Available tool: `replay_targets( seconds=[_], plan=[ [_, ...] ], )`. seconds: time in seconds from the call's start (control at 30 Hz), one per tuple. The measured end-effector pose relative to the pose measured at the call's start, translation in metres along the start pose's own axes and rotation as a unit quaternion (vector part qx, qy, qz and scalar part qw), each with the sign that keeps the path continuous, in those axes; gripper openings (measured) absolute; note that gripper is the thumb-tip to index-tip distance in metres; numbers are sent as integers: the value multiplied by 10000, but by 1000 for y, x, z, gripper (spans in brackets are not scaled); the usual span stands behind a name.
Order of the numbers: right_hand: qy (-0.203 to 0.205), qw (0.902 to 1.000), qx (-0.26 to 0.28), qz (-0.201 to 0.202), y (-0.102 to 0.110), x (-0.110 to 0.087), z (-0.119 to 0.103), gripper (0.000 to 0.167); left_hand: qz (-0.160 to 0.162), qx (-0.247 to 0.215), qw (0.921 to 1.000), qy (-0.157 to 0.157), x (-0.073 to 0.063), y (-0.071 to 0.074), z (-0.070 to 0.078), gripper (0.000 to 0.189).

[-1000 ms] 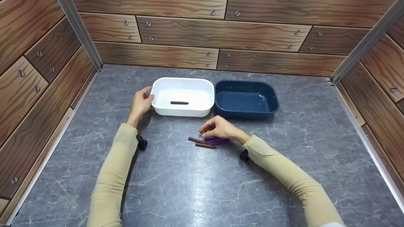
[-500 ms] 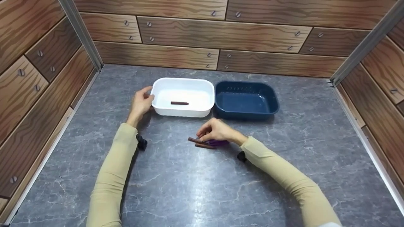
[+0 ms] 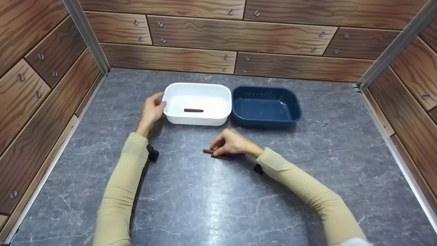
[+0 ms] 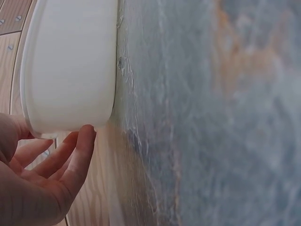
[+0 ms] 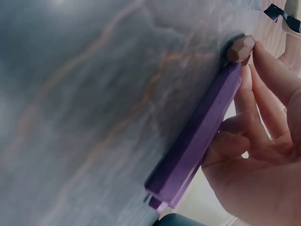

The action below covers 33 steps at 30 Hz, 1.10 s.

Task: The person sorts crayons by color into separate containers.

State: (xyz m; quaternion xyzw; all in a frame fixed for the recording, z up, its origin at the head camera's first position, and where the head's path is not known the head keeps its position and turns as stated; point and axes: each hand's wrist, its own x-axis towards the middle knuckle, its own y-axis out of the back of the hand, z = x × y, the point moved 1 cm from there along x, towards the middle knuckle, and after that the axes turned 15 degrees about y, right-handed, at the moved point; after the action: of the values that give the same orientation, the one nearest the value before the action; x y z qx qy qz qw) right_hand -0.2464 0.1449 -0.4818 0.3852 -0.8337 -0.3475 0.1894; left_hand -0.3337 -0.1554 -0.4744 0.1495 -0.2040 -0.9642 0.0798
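My left hand holds the left end of a white plastic tub, fingertips against its end wall in the left wrist view. Inside that tub lies one brown stick. In front of the tubs, two more brown sticks lie side by side on the grey surface, partly covered by my right hand. Thumb and fingers of this hand pinch a faceted brown stick near its end. Purple faceted sticks lie just beneath the palm, mostly hidden in the head view.
A dark blue tub stands right beside the white one. Wood-patterned walls close off the back and both sides of the grey marbled surface. A small black camera is strapped at each wrist.
My right hand has shifted slightly left and down from over the purple sticks onto the brown ones, its fingers closing there. The left hand and both tubs have stayed put.
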Motion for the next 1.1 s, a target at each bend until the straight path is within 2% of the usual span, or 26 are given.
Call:
replay_targets(
  seconds=[0.3, 0.7, 1.1],
  plan=[
    [-409, 9990, 123, 143, -1, 2, -2, 19, 72, 148, 9998, -96, 0, 0, 1, 46],
    [163, 9992, -340, -105, -1, 2, -2, 12, 251, 309, 9989, -235, 1, 1, -1, 44],
    [26, 9996, -269, -23, 2, 5, -1, 12, 256, 328, 9990, -173, 0, 1, -1, 45]
  ],
)
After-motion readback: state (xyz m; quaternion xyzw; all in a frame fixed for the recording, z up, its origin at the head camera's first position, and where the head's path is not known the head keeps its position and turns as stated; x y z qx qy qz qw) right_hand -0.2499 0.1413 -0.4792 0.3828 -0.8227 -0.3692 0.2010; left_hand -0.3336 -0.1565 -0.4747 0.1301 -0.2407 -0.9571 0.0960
